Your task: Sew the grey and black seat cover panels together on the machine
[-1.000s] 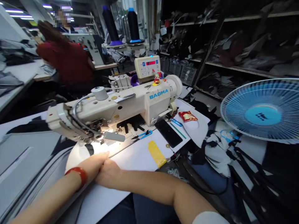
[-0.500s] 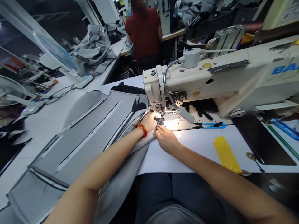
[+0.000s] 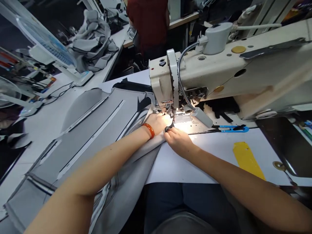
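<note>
A large piece of grey fabric (image 3: 97,126) with black-and-white strips runs from the left up to the sewing machine (image 3: 161,79). My left hand (image 3: 159,123), an orange-red bangle on its wrist, is closed on the fabric's edge beside the needle area. Bright lamp light washes out its fingertips. My right hand (image 3: 179,140) pinches the same edge just in front of the presser foot, where a dark strip shows between the two hands. The needle itself is hard to make out.
Blue thread snips (image 3: 232,129) lie right of the needle plate. Beyond them are a yellow tag (image 3: 248,159) and a dark phone-like slab (image 3: 285,146). A fan (image 3: 48,42) and piled grey fabric (image 3: 91,42) stand back left. A person in dark red (image 3: 148,26) is behind the machine.
My view has shifted closer to the machine. Both hands have moved slightly toward the needle with the fabric, and the left covers more of the edge there.
</note>
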A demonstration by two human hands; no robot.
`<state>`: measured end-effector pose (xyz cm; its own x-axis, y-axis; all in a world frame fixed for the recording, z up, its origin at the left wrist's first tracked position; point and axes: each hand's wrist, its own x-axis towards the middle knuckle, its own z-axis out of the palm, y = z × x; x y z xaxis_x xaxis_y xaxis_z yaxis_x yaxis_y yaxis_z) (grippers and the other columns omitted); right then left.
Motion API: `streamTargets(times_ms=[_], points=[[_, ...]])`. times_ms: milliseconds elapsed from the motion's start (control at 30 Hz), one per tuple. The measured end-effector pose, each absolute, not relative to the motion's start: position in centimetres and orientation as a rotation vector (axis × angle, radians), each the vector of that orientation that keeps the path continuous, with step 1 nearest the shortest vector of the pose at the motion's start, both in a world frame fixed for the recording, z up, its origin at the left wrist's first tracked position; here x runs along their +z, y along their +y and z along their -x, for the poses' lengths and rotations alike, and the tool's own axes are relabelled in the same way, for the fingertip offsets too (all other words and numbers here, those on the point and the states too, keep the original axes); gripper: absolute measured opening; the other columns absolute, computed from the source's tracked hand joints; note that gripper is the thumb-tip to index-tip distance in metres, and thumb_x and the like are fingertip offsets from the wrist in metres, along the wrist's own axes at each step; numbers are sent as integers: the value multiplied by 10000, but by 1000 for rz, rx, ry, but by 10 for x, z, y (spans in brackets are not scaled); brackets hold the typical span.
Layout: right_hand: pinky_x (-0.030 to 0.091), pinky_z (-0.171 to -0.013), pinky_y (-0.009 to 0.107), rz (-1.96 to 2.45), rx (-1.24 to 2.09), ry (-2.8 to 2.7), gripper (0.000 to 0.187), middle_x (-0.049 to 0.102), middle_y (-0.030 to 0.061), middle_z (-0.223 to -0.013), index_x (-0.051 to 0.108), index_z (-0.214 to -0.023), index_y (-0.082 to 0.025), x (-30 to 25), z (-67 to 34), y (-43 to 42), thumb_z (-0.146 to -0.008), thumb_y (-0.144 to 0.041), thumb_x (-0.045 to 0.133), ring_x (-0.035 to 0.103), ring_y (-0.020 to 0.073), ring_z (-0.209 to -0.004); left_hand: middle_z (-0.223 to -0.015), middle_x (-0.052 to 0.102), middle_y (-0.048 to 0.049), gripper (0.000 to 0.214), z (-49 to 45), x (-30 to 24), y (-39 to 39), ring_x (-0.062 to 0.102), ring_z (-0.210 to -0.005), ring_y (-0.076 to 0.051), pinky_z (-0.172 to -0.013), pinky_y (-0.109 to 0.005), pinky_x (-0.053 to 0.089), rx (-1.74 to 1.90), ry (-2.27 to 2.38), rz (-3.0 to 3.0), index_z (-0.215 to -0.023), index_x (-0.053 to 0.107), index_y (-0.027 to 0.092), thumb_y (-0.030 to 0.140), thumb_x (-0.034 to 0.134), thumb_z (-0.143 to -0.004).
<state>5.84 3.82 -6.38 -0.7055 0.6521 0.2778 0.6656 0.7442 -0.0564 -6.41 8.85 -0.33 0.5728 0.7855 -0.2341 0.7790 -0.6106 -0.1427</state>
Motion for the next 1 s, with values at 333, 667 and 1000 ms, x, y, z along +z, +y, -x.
streamTargets(times_ms=[333, 667, 1000], points=[[432, -724, 270, 1030, 194, -2733, 261, 634, 82, -788, 574, -748, -163, -57, -80, 40, -750, 32, 401, 573, 196, -797, -1110, 628, -33, 328, 72, -3, 91, 578, -970, -181, -788, -280, 457, 488, -1328, 2736, -1104, 617, 234, 136, 398, -880], [397, -907, 314, 1152, 332, -2657, 264, 679, 77, -907, 565, -723, -187, -58, -90, 43, -637, 37, 453, 611, 181, -854, -1129, 606, -60, 290, 59, -3, 77, 574, -969, -192, -798, -293, 464, 510, -1445, 2718, -1058, 631, 187, 152, 397, -889], [436, -902, 308, 1121, 210, -2561, 290, 679, 88, -1052, 635, -864, -168, -71, -95, 52, -760, -10, 415, 611, 179, -990, -1101, 581, -104, 291, 46, -6, 79, 546, -1002, -235, -809, -331, 435, 495, -1515, 2643, -1066, 606, 137, 182, 361, -914]])
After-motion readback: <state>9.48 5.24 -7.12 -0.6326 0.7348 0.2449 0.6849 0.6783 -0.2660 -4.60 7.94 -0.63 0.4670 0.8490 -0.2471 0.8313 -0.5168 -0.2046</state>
